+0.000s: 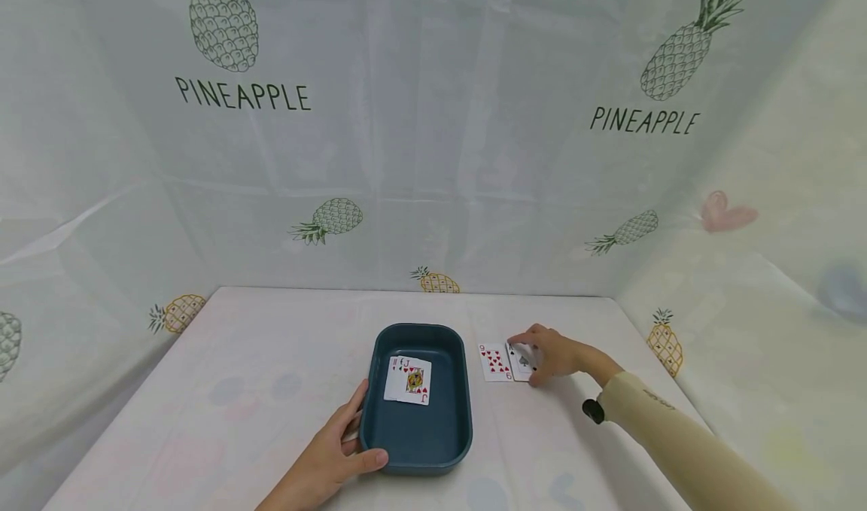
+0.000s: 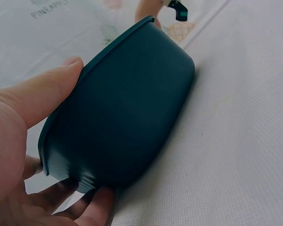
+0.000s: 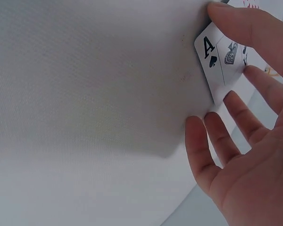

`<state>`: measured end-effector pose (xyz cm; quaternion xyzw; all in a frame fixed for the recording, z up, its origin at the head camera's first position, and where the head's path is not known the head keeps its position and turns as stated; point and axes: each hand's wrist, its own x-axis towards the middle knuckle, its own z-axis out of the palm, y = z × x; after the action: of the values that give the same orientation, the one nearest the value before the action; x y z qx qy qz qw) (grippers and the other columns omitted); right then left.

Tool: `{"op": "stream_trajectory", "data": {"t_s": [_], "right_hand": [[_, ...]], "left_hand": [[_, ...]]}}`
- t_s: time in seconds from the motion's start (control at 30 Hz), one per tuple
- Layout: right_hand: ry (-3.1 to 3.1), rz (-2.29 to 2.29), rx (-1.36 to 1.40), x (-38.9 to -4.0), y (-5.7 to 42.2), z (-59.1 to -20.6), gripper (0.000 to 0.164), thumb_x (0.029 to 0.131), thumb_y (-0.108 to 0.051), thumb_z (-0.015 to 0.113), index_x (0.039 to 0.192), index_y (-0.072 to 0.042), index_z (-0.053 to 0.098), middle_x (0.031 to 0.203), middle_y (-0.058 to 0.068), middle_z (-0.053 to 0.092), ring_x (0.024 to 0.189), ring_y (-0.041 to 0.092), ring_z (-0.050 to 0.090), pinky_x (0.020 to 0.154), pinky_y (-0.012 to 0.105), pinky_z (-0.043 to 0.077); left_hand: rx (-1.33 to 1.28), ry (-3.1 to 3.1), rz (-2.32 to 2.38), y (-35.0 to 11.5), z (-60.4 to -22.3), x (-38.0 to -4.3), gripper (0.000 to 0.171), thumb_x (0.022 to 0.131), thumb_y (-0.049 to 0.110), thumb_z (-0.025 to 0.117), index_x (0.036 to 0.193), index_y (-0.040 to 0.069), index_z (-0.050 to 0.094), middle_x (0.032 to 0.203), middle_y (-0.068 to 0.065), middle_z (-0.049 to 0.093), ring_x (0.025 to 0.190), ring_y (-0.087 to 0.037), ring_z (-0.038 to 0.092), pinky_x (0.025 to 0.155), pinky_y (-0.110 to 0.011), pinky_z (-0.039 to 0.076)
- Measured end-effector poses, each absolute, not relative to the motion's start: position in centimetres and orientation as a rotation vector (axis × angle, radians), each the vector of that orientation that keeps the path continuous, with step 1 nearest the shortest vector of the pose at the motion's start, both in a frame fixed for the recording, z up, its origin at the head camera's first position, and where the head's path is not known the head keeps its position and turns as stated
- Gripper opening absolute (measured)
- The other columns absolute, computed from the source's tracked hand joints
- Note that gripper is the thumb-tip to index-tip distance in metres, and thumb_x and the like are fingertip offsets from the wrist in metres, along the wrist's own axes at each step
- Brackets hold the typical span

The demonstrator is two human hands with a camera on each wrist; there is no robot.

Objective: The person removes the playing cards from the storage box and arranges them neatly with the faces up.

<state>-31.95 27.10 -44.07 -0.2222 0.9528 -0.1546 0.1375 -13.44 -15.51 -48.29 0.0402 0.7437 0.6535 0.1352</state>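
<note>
My left hand (image 1: 328,447) grips a dark teal rectangular tray (image 1: 443,436) at its near left side, thumb on the rim and fingers along the outer wall. Inside the tray lies a small overlapping stack of playing cards (image 1: 408,381), a jack of hearts on top. To the right of the tray my right hand (image 1: 557,353) pinches an ace of spades (image 3: 219,61) by opposite edges, thumb at the near edge and index finger at the far one. A playing card with red hearts (image 1: 495,362) lies face up just left of the ace.
The pale cloth-covered table (image 1: 271,353) runs back to a hanging sheet (image 1: 433,135) printed with pineapples. Similar sheeting closes off the left and right sides. A small black device (image 1: 593,411) sits at the right wrist.
</note>
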Motion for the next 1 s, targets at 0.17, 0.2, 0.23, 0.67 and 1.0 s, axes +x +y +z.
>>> {"op": "stream_trajectory", "data": {"t_s": [0.17,0.2,0.23,0.67,1.0], "right_hand": [[2.743,-0.419,-0.634,-32.0,27.2,-44.1,0.079,0.077,-0.021,0.094,0.15,-0.022,0.063,0.139,0.01,0.052,0.125,0.034,0.048,0.104,0.065,0.051],[2.741,-0.41,-0.631,-32.0,27.2,-44.1,0.079,0.077,-0.022,0.093,0.15,-0.022,0.063,0.139,0.01,0.052,0.125,0.034,0.048,0.104,0.065,0.051],[2.74,-0.401,-0.628,-32.1,27.2,-44.0,0.079,0.077,-0.022,0.093,0.15,-0.023,0.063,0.14,0.01,0.052,0.125,0.034,0.047,0.103,0.065,0.051],[2.687,-0.437,-0.493,-32.4,27.7,-44.2,0.085,0.079,-0.028,0.092,0.155,-0.035,0.056,0.151,0.007,0.044,0.129,0.033,0.045,0.101,0.062,0.05],[2.675,-0.463,-0.472,-32.6,28.1,-44.9,0.087,0.079,-0.03,0.092,0.156,-0.038,0.053,0.155,0.009,0.041,0.133,0.036,0.043,0.104,0.066,0.048]], "left_hand": [[0.118,2.139,1.904,-15.5,-48.4,-13.5,0.105,0.096,0.031,0.083,0.173,0.023,0.013,0.167,-0.03,0.028,0.135,-0.037,0.06,0.1,-0.04,0.06],[0.118,2.14,1.903,-15.5,-48.4,-13.5,0.105,0.096,0.031,0.083,0.173,0.023,0.013,0.167,-0.03,0.028,0.135,-0.037,0.06,0.1,-0.04,0.06],[0.118,2.139,1.902,-15.5,-48.4,-13.5,0.105,0.096,0.031,0.083,0.173,0.023,0.013,0.167,-0.03,0.028,0.136,-0.037,0.06,0.101,-0.04,0.06],[0.044,2.262,1.806,-15.5,-48.1,-13.5,0.107,0.09,0.036,0.088,0.172,0.027,0.02,0.167,-0.026,0.031,0.144,-0.04,0.051,0.108,-0.047,0.055],[0.043,2.248,1.809,-15.5,-48.4,-13.5,0.108,0.09,0.036,0.088,0.172,0.026,0.019,0.168,-0.027,0.028,0.142,-0.042,0.052,0.106,-0.048,0.056]]}}
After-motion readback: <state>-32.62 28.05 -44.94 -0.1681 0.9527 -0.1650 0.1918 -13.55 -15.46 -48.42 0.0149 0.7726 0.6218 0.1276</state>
